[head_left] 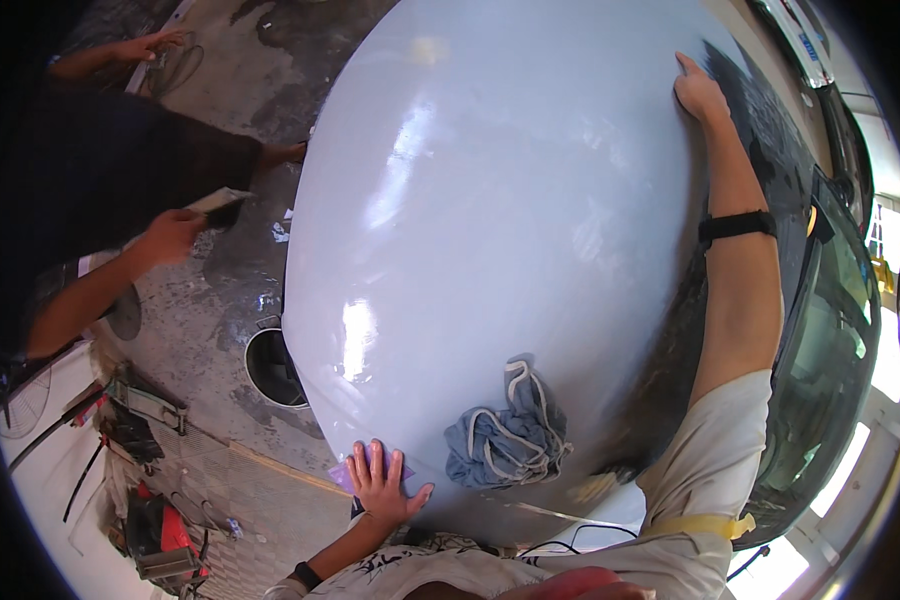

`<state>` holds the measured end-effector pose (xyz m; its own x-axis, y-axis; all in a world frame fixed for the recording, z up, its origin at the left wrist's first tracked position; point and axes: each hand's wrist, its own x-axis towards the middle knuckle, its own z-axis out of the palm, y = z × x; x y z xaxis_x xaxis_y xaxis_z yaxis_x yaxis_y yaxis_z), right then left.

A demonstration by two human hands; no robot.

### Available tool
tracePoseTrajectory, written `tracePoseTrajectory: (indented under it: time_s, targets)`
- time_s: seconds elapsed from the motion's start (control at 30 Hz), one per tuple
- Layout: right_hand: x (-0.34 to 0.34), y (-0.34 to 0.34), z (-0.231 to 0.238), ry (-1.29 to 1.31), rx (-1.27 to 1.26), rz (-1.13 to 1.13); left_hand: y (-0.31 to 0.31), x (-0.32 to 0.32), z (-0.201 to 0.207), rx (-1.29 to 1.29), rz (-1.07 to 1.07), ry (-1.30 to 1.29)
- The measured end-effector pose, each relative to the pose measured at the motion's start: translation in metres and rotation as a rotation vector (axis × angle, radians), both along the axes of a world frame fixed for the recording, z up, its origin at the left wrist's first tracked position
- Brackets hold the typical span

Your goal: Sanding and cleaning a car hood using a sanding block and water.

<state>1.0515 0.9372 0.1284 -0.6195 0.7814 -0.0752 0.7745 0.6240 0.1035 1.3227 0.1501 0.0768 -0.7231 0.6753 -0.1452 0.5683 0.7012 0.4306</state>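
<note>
Glossy pale-blue car hood (490, 200), viewed from above. The left hand (382, 487) lies flat, fingers spread, pressing a small purple sanding pad (342, 472) against the hood's near edge. The right hand (698, 92), arm outstretched, rests open-palmed on the hood's far side, holding nothing. A crumpled blue-grey rag (505, 435) lies on the hood between both arms. At left, another person's hand (168, 236) grips a flat block (220, 205); a bucket (270, 368) stands below the hood.

Purple pad (355, 470) on hood edge (315, 400)
</note>
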Motion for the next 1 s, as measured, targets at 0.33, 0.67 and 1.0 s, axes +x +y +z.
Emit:
tracePoseTrajectory:
  time_s: [0.33, 0.67, 1.0]
  targets:
    - [0.028, 0.0, -0.009, 0.095, -0.04, 0.055, 0.011, -0.008, 0.019, -0.017, 0.046, -0.062]
    - [0.132, -0.055, 0.08, 0.293, -0.026, 0.225, 0.012, -0.002, 0.027, 0.056, 0.049, -0.07]
    - [0.319, -0.052, 0.076, -0.008, 0.279, -0.282, 0.014, -0.009, 0.026, 0.005, 0.024, -0.01]
